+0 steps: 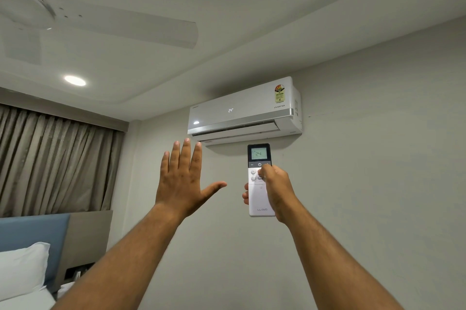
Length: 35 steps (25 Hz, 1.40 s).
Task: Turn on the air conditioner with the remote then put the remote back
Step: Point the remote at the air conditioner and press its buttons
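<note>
A white air conditioner [242,111] hangs high on the wall; its front shows 24 and its bottom flap is slightly open. My right hand [276,188] is raised below it and grips a white remote [259,198] upright, thumb on the buttons under the power key. The remote's screen reads 24. My left hand [182,178] is lifted to the left of the remote, palm away from me, fingers spread and holding nothing.
A white ceiling fan [100,22] hangs at the upper left, beside a lit ceiling light [75,80]. Brown curtains [55,158] cover the left wall. Below them are a blue headboard [32,234] and a white pillow [21,269].
</note>
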### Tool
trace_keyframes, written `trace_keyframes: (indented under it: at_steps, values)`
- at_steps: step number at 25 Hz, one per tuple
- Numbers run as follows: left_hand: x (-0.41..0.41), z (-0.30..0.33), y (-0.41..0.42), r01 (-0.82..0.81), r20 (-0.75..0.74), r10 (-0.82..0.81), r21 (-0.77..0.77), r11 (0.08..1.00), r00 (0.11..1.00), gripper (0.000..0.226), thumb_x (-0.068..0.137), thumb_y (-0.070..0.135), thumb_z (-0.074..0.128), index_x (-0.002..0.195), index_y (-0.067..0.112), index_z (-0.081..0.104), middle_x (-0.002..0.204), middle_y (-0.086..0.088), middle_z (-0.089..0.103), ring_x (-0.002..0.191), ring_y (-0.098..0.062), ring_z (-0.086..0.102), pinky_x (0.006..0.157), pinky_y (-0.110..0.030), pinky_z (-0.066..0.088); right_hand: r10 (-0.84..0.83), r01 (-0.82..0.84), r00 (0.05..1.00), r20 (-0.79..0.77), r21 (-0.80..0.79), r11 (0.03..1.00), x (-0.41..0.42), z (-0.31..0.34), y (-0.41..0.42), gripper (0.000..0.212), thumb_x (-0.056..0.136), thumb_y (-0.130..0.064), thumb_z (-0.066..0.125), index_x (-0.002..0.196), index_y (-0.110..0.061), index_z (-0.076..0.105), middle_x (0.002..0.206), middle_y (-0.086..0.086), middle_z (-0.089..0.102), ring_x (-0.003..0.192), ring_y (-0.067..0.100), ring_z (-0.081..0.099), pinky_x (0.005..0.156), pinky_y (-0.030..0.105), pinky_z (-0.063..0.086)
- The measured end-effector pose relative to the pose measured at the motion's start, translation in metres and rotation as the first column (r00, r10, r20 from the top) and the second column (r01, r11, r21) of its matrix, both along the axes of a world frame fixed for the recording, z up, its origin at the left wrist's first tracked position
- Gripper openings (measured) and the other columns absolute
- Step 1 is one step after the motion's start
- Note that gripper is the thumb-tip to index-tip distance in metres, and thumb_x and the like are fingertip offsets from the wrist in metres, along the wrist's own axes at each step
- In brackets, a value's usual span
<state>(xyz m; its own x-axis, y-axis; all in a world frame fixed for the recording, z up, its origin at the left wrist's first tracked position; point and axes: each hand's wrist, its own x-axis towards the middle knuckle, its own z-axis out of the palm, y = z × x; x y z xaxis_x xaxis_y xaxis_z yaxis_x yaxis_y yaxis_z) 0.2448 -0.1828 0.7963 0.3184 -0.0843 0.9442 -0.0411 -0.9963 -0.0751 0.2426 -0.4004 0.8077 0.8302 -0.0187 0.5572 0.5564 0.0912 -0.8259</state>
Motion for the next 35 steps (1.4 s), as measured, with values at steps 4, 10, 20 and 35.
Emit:
trace_keyframes:
  at_steps: [4,10,20,35]
  values:
    - [0.000,0.000,0.000,-0.002,-0.011,0.002,-0.002,1.000,1.000,0.106,0.068,0.089,0.001,0.145,0.019,-0.017,0.162,-0.015,-0.005,0.148,-0.034,-0.006,0.120,-0.051,0.001,0.003,-0.003,1.000,0.000,0.003,1.000,0.000,-0.001,-0.001,0.020,0.094,-0.020,0.046,0.105,-0.005,0.053,0.078,0.023,0.068,0.055,0.032,0.067,0.054,0.037,0.059]
    - [0.002,-0.001,0.001,-0.013,-0.026,0.013,-0.011,1.000,1.000,0.106,0.066,0.090,-0.002,0.145,0.020,-0.017,0.162,-0.015,-0.004,0.148,-0.034,-0.007,0.120,-0.053,0.002,0.011,-0.011,1.000,-0.003,0.005,1.000,0.001,-0.002,-0.001,0.019,0.093,-0.020,0.045,0.103,-0.005,0.053,0.076,0.023,0.067,0.054,0.031,0.067,0.053,0.036,0.058]
    - [0.005,-0.003,0.002,-0.025,-0.037,0.024,-0.019,1.000,0.999,0.107,0.065,0.090,-0.004,0.146,0.021,-0.016,0.162,-0.016,-0.003,0.148,-0.035,-0.006,0.120,-0.054,0.003,-0.002,0.002,1.000,-0.016,-0.002,1.000,0.007,-0.006,-0.001,0.015,0.094,-0.021,0.047,0.099,-0.009,0.053,0.082,0.024,0.068,0.058,0.033,0.068,0.057,0.038,0.060]
    - [0.005,-0.003,0.001,-0.049,-0.054,0.048,-0.018,0.999,0.997,0.106,0.065,0.089,-0.003,0.145,0.022,-0.016,0.162,-0.015,-0.003,0.148,-0.036,-0.005,0.118,-0.058,0.003,0.001,0.000,1.000,-0.022,0.004,1.000,0.012,-0.007,-0.002,0.019,0.091,-0.019,0.045,0.101,-0.006,0.054,0.076,0.023,0.068,0.055,0.034,0.067,0.056,0.039,0.059]
